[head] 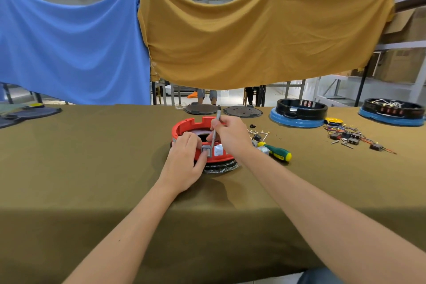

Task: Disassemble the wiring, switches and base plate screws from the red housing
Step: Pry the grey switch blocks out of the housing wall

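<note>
Red housing (187,127) sits between both hands, left (184,163) gripping its switch (205,150).

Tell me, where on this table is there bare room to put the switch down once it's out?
Bare cloth lies left of the red housing, up to the dark mats, and in front of it between the forearms. The right is crowded: green screwdriver, loose wires and switches, blue-rimmed housings.

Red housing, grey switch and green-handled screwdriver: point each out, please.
red housing (184,127): head view, on its far left rim.
grey switch (205,150): head view, on its square front face.
green-handled screwdriver (277,151): head view, on its green handle.
</note>
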Demonstrator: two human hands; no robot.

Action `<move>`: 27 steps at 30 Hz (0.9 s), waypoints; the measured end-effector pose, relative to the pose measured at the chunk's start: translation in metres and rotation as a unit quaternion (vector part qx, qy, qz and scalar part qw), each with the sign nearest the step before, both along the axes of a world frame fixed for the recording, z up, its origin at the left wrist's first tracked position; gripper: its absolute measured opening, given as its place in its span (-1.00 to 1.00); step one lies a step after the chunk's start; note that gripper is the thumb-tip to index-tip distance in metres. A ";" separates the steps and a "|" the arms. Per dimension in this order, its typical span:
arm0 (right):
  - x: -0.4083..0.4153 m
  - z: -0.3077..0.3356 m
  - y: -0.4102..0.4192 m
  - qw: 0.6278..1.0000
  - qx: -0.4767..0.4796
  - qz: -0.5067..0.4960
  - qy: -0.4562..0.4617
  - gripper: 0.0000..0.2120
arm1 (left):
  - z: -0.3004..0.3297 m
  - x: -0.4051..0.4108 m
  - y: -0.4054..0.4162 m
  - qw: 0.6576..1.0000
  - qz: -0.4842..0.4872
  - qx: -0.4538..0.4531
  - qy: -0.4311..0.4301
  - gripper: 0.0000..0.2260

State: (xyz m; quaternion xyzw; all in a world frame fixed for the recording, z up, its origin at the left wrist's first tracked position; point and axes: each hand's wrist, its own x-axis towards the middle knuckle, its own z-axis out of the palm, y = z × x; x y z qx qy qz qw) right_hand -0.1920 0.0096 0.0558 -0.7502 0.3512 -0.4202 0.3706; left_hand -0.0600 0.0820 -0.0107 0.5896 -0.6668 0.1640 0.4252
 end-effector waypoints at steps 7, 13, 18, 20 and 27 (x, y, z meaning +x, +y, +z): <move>0.000 0.011 -0.006 0.998 0.030 0.030 0.036 -0.76 | 0.002 -0.001 0.001 1.000 0.006 0.011 0.002 -0.87; -0.009 0.002 -0.002 0.997 -0.003 0.020 -0.068 -0.80 | 0.002 0.001 0.002 0.998 0.024 0.030 0.047 -0.78; -0.031 -0.017 0.002 0.983 0.018 -0.017 -0.181 -0.76 | -0.001 0.004 -0.003 0.995 0.087 0.038 0.014 -0.73; -0.040 -0.026 -0.001 0.971 0.062 -0.020 -0.229 -0.80 | -0.001 0.003 -0.003 0.994 0.109 0.019 0.001 -0.73; -0.047 -0.053 -0.005 0.913 0.226 0.052 -0.336 -0.95 | 0.001 -0.002 0.002 0.970 0.185 -0.053 -0.148 -0.76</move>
